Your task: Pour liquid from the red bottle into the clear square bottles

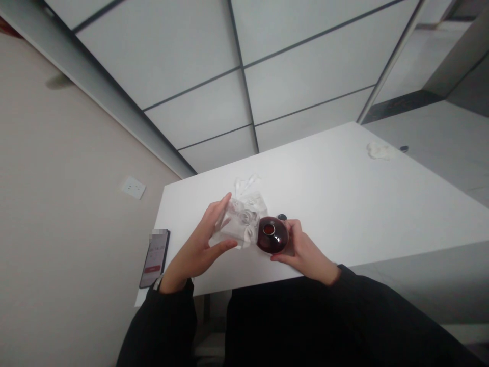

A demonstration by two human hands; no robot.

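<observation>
My left hand (204,242) holds a clear, transparent container (239,224) between thumb and fingers, near the middle of the white table (324,188). Right beside it, my right hand (300,250) has its fingers round the side of a dark red, rounded bottle (272,243), whose round neck opening faces up. Just behind the bottle lies a small black cap (281,217). Crumpled clear plastic (248,187) spreads out behind the transparent container. Details inside the container are hard to make out.
A phone (155,260) with its screen lit lies at the table's left edge, near my left wrist. A crumpled white item (380,151) sits at the far right corner, with a small dark object (404,149) beyond it. White panels stand behind the table; a wall is at left.
</observation>
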